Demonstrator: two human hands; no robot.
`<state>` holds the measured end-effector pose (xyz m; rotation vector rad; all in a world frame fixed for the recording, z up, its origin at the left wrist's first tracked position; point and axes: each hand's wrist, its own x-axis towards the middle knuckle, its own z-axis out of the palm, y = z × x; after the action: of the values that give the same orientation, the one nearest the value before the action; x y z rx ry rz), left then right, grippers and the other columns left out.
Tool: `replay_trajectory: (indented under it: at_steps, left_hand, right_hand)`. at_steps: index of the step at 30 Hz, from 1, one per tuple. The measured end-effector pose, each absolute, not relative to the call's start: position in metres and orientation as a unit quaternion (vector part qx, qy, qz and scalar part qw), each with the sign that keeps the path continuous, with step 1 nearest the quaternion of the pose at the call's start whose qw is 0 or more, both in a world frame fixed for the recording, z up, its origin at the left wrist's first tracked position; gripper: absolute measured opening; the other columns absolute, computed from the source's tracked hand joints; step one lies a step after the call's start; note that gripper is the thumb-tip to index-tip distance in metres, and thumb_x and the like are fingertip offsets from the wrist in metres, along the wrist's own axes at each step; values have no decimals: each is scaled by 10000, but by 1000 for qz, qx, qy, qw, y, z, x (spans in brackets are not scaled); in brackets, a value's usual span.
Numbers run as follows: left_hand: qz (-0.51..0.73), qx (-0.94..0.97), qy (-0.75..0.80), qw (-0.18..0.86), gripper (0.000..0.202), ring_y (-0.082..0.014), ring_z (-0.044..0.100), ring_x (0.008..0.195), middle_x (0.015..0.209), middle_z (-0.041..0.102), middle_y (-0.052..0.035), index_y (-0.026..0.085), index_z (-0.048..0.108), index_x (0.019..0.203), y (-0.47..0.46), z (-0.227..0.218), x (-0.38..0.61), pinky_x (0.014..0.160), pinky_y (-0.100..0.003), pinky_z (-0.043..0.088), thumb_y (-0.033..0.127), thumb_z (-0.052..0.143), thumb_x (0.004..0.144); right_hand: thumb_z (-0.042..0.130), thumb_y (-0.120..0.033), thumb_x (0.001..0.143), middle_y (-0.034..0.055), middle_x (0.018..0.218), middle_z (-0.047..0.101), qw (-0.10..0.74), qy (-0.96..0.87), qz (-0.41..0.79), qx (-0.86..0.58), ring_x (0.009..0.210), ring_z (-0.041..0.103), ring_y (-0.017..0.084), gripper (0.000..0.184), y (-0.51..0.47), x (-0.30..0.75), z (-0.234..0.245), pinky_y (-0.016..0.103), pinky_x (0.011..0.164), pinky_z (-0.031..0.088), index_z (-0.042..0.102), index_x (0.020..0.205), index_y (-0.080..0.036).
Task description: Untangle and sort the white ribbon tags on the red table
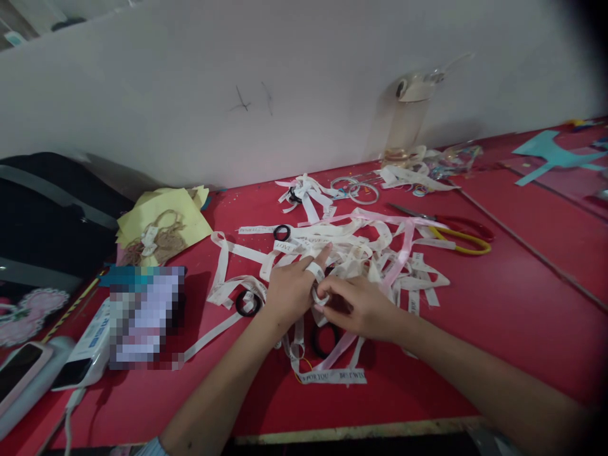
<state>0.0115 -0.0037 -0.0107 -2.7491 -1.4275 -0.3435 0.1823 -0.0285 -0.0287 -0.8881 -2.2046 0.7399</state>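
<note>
My left hand (294,288) is over the middle of a loose heap of white printed ribbon (380,234), its index finger stretched out. A loop of white ribbon (315,272) goes around its fingers, and its thumb is hidden. Close beside it, my right hand (363,307) is closed, with thumb and index finger pinching the same ribbon. Black rings (325,340) lie among the strips, one just below the hands and others to the left. A pink ribbon (403,253) runs through the heap on the right.
Scissors with red and yellow handles (460,240) lie right of the heap. Behind it are a ribbon bundle (306,193), clear rings (363,192) and a drinking bottle (408,120) against the wall. Yellow paper (185,218), a power bank (88,342) and a dark bag (47,215) are at left.
</note>
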Motion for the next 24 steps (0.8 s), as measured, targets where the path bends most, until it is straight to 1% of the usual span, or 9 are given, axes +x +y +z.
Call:
replay_trajectory:
  at_steps: [3, 5, 7, 9, 12, 15, 19, 21, 24]
  left_hand:
    - [-87, -891, -445, 3, 524, -189, 622, 782, 929, 650, -7, 241, 362, 1371, -6, -8, 13, 590, -283, 371, 294, 452, 857]
    - [-65, -896, -440, -6, 504, -196, 621, 783, 934, 650, -16, 216, 437, 1316, -7, -7, 14, 583, -283, 375, 303, 496, 823]
    - [-47, -895, -443, -9, 430, -199, 623, 783, 945, 652, -24, 202, 530, 1221, -6, -7, 15, 572, -282, 378, 268, 518, 797]
    - [-42, -890, -453, -7, 400, -199, 626, 787, 948, 655, -20, 212, 558, 1184, -5, -7, 16, 568, -281, 384, 220, 509, 788]
    - [-65, -881, -468, -6, 538, -207, 630, 818, 989, 661, -9, 252, 447, 1311, -4, -7, 15, 605, -287, 413, 187, 500, 780]
    - [-101, -872, -479, -27, 644, -211, 627, 890, 1081, 654, -13, 268, 342, 1390, -2, -9, 13, 689, -292, 441, 172, 506, 775]
    - [-109, -862, -492, -51, 686, -201, 636, 878, 1134, 646, -17, 287, 325, 1403, 0, -11, 12, 713, -284, 448, 138, 507, 759]
    - [-110, -859, -498, -52, 695, -199, 638, 871, 1138, 648, -17, 298, 328, 1402, 1, -13, 12, 714, -283, 447, 120, 500, 753]
    - [-123, -857, -495, -70, 687, -189, 637, 859, 1083, 667, -5, 302, 344, 1394, 1, -13, 12, 711, -273, 449, 107, 487, 751]
  right_hand:
    - [589, -221, 805, -57, 622, 521, 337, -829, 265, -358, 522, 459, 78, 107, -28, 182, -29, 196, 514, 323, 489, 840, -206]
    - [573, -239, 821, -54, 626, 508, 357, -817, 275, -360, 521, 453, 78, 103, -28, 182, -29, 196, 511, 329, 476, 818, -206]
    - [550, -211, 826, -58, 610, 492, 375, -797, 298, -368, 513, 451, 78, 84, -29, 182, -27, 193, 509, 343, 466, 829, -209]
    - [545, -151, 795, -58, 618, 493, 394, -775, 317, -380, 522, 460, 81, 116, -29, 183, -26, 192, 519, 364, 459, 841, -213]
    - [551, -112, 761, -41, 681, 524, 433, -739, 328, -398, 569, 487, 92, 167, -30, 184, -26, 202, 540, 393, 447, 838, -218]
    - [527, -144, 811, -37, 680, 529, 468, -697, 363, -405, 560, 499, 97, 130, -30, 185, -27, 213, 528, 408, 442, 865, -225]
    - [464, -230, 895, -36, 669, 532, 529, -603, 445, -398, 495, 501, 89, 61, -29, 185, -27, 208, 455, 417, 471, 954, -239]
    - [462, -285, 911, -33, 657, 542, 551, -567, 458, -407, 475, 500, 84, 106, -28, 185, -25, 201, 433, 417, 505, 996, -240]
    - [457, -340, 924, -34, 615, 553, 564, -538, 458, -427, 456, 498, 78, 184, -26, 185, -21, 194, 427, 410, 543, 1047, -233]
